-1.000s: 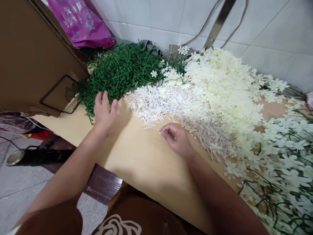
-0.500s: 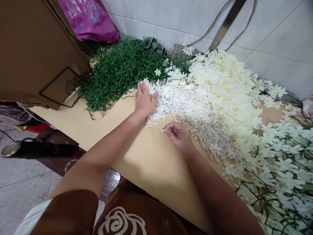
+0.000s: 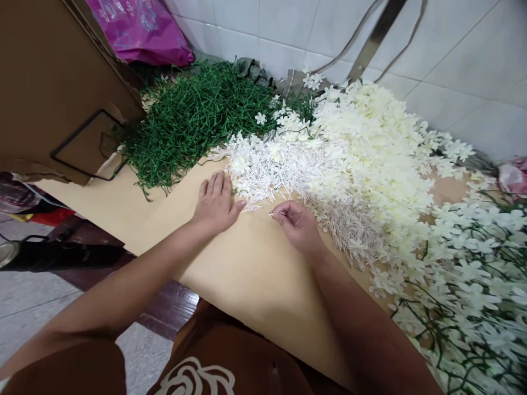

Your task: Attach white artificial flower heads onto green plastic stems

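Note:
My left hand (image 3: 216,206) lies flat on the tan board (image 3: 242,274), palm down and fingers stretched out. Its thumb is close to the edge of a heap of thin white plastic sticks (image 3: 284,164). To the right of it, my right hand (image 3: 300,224) is closed in a pinch just over the board. A small, thin white stick (image 3: 277,213) pokes out between its thumb and fingertips; whether there is more than one I cannot tell. Cream artificial flower heads (image 3: 374,142) are piled beyond the sticks and partly cover them.
Green plastic stems (image 3: 206,109) form a heap at the back left, beside a cardboard box (image 3: 53,82). White flowers on green stems (image 3: 473,285) spread over the right side. Behind are a purple bag (image 3: 144,33) and a tiled wall (image 3: 284,27). A black flask (image 3: 61,255) lies at left.
My left hand has moved back and left from the edge of the white stick heap onto the bare board. The right hand keeps its pinch in nearly the same place. The view shifted slightly.

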Available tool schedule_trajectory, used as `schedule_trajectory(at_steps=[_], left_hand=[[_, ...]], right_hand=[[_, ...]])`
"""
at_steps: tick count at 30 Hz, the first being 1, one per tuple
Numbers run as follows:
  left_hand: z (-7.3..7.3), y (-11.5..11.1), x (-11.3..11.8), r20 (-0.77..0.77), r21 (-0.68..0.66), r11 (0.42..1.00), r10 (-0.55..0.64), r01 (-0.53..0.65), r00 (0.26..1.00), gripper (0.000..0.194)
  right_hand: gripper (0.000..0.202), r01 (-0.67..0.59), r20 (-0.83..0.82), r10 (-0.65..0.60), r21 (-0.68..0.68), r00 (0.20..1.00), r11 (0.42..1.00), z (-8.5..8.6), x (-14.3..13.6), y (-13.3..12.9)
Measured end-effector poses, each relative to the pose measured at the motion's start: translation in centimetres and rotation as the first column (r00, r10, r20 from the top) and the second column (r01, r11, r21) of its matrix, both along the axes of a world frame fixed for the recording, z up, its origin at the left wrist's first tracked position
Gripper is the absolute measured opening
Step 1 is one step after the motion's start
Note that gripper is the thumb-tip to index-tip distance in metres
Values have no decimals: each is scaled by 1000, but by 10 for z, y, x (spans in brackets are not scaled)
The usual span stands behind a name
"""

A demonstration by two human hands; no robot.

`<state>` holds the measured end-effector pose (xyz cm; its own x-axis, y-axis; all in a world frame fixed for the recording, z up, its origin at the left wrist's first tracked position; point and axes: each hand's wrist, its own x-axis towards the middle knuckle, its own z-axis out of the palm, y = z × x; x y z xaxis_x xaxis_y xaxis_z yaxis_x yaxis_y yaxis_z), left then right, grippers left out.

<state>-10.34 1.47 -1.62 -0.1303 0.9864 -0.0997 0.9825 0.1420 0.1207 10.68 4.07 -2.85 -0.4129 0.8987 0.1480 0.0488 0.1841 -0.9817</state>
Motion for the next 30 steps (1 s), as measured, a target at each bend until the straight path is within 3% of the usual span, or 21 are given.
schedule_trajectory(at_steps=[3,6,10,12,14,16,18,22,25,27,28,30], left_hand=[[4,38,15,-4,25,1000,15,-15,1000,74],[14,56,12,-17,39,999,-4,4,1000,70],[35,49,-21,21,-34,992,-119,119,993,56],[48,44,-38,73,-59,997,-43,48,996,46],[57,42,-45,105,25,999,42,-45,994,37],[58,45,-43,126,156,985,54,-73,991,34],[52,52,-33,139,244,969,-5,-30,990,36],[40,65,-15,129,272,959,-124,85,984,28],[45,71,-19,240,326,945,-60,-22,969,21],[53,71,-22,432,344,927,-13,-152,902,17],[56,70,-22,551,331,921,-12,-205,834,17],[59,66,-13,783,242,939,-41,-243,620,17]], right_hand=[[12,8,7,-8,9,1000,1000,-1,1,-1],[14,17,6,-17,3,1000,1000,-2,5,-1],[17,17,-10,-18,-23,1000,1000,-3,7,1],[18,27,-6,-28,-36,1000,999,-3,6,3],[18,36,-6,-36,-45,999,998,-4,5,4],[18,41,-19,-42,-47,999,998,-4,4,4],[17,43,-28,-45,-50,999,998,-4,3,4],[17,55,-34,-57,-51,998,997,-3,4,3],[18,48,-31,-50,-54,998,997,-4,4,3],[20,53,-37,-56,-67,998,996,-3,4,4],[21,65,-55,-69,-69,996,995,-2,4,4],[22,112,-115,-119,-59,986,992,3,4,5]])
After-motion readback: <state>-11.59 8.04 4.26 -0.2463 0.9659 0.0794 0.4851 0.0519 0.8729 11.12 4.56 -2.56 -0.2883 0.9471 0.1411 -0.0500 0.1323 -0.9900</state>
